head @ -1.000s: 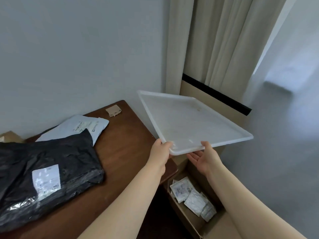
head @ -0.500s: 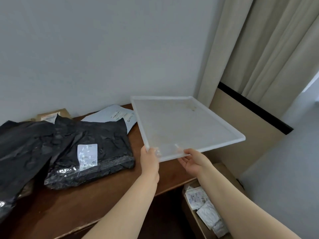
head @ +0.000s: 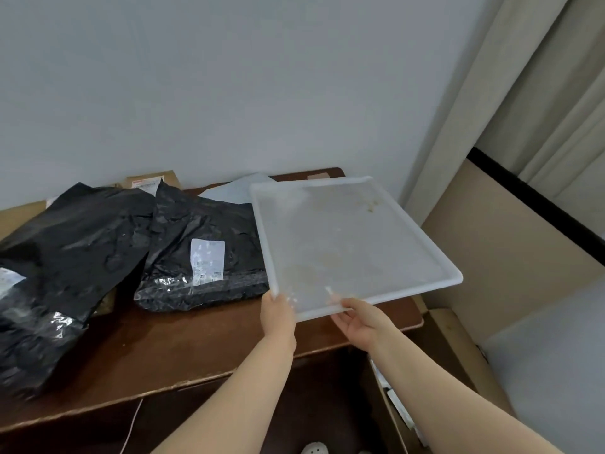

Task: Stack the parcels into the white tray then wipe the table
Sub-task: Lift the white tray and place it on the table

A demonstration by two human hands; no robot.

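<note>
While the brown tabletop (head: 196, 348) fills the lower left, dark space shows under its near edge, with a thin pale cord (head: 131, 427) and the toe of a light shoe (head: 314, 448) cut off at the bottom. An open cardboard box (head: 438, 362) stands on the floor just past the tabletop's right edge, its contents mostly hidden by the right forearm.

Both hands hold the white tray (head: 343, 250) by its near rim. The left hand (head: 278, 317) grips the near-left corner, its fingers curled over the rim. The right hand (head: 358, 319) lies palm up beneath the rim, its fingers curled under; its fingertips show dimly through the plastic. The tray is over the right end of the tabletop, open side up, and its near-right corner overhangs the right edge. I cannot tell whether it touches the wood. It looks almost square, so its long axis is hard to make out; it is turned so that its near-left corner points towards the person.

Just left of the tray lies a black parcel (head: 203, 253) bearing a white label (head: 207, 262). A larger black parcel (head: 65, 257) lies towards the left edge, cut off by the frame. A pale parcel (head: 235, 191) and a brown packet (head: 150, 183) lie at the far edge, both partly covered. Behind rises a plain grey wall (head: 229, 77), with a cream curtain (head: 540, 93) on the right.
</note>
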